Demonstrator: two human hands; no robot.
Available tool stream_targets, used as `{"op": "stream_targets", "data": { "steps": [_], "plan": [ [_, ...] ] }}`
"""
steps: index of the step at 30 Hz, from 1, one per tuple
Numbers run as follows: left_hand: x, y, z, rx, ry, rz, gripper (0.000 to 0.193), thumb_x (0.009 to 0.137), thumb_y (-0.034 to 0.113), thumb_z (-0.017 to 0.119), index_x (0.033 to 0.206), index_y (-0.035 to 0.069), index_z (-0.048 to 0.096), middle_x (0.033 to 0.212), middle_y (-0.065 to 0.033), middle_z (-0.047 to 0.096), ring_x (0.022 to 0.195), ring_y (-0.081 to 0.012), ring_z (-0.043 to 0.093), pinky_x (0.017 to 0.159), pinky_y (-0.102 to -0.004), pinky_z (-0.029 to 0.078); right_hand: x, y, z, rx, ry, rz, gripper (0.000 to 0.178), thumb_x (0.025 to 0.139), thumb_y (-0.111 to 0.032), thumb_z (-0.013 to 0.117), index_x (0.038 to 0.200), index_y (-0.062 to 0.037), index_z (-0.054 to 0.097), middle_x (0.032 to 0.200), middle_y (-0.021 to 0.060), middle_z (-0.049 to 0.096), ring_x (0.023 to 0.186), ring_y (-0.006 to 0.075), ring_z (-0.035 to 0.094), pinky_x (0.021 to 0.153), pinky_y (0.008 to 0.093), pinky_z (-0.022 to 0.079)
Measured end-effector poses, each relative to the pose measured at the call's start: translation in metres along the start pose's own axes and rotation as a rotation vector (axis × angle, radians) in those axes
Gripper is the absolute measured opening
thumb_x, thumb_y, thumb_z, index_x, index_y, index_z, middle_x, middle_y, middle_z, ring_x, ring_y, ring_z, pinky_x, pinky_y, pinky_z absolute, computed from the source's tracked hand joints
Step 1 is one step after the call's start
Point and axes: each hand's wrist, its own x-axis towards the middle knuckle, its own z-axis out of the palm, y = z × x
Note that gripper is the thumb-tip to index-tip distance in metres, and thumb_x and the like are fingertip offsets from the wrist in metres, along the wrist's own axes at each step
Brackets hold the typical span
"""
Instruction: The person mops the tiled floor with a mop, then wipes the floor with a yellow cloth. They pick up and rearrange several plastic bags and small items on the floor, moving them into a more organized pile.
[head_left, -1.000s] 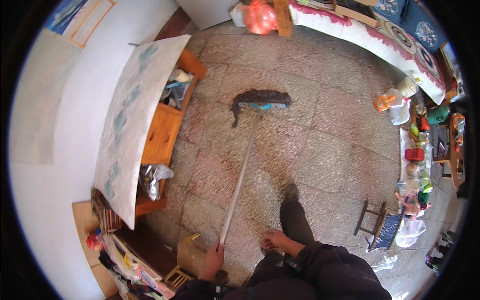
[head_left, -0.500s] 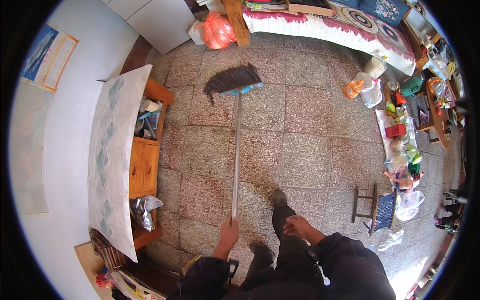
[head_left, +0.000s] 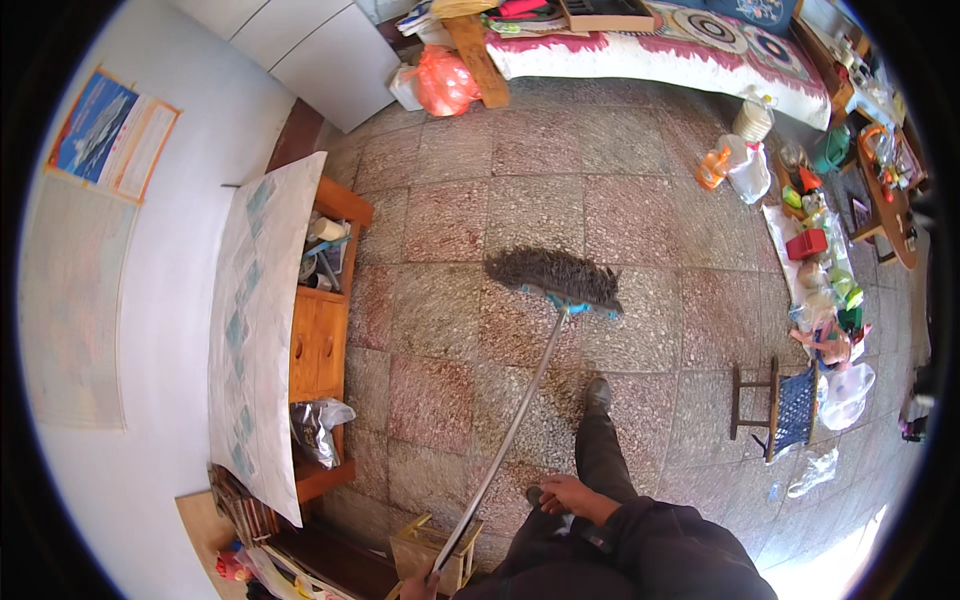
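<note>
A dust mop (head_left: 552,278) with a dark shaggy head and a blue fitting lies with its head flat on the tiled floor (head_left: 437,395), ahead of my feet. Its long metal handle (head_left: 508,440) slants down toward me and to the left. At the lower edge my left hand (head_left: 418,584) is closed around the end of the handle, partly cut off by the picture. My right hand (head_left: 578,498) hangs in front of my body, apart from the handle. Its fingers are curled in, and nothing shows in them.
A wooden cabinet (head_left: 318,345) with a patterned cover stands on the left, a small wooden stool (head_left: 430,550) near my left hand. A low blue-seated chair (head_left: 793,408) and a row of goods (head_left: 808,245) line the right. A covered bed (head_left: 660,72) and a red bag (head_left: 445,82) are at the back.
The mop head has come nearer to me and to the right. My left hand has drawn the handle's end back and left, to the lower edge. My right hand has moved lower.
</note>
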Motion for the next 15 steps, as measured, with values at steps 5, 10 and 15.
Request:
{"op": "stream_targets", "data": {
  "steps": [5, 10, 15],
  "plan": [
    [0.158, 0.134, -0.033, 0.024, -0.070, 0.045, 0.045, 0.097, 0.032, 0.052, 0.134, 0.006, 0.053, 0.105, -0.0264, 0.064, 0.096, -0.0441, 0.062, 0.079, -0.0471, 0.050, -0.009, -0.051, -0.085, 0.194, 0.074, -0.058, 0.026, 0.096, -0.025, 0.055, 0.113, -0.0056, 0.056, 0.092, 0.0134, 0.067, 0.071, 0.0253, 0.069, 0.058, 0.0358, 0.055],
    [0.370, 0.329, -0.007, 0.077, 0.097, 0.314, 0.048, 0.099, 0.036, 0.049, 0.136, 0.006, 0.051, 0.105, -0.0282, 0.065, 0.093, -0.0448, 0.064, 0.078, -0.0482, 0.051, -0.042, -0.080, -0.172, 0.344, 0.256, -0.115, 0.028, 0.096, -0.024, 0.055, 0.116, -0.0039, 0.054, 0.093, 0.0145, 0.067, 0.073, 0.0251, 0.069, 0.060, 0.0354, 0.055],
    [0.450, 0.500, 0.031, -0.115, -0.033, 0.338, 0.045, 0.100, 0.035, 0.047, 0.132, 0.005, 0.053, 0.101, -0.0248, 0.065, 0.092, -0.0424, 0.063, 0.079, -0.0472, 0.049, -0.088, -0.055, -0.230, 0.466, 0.373, -0.200, 0.030, 0.095, -0.021, 0.056, 0.117, -0.0018, 0.053, 0.089, 0.0171, 0.066, 0.074, 0.0281, 0.069, 0.064, 0.0374, 0.056]
  ]
}}
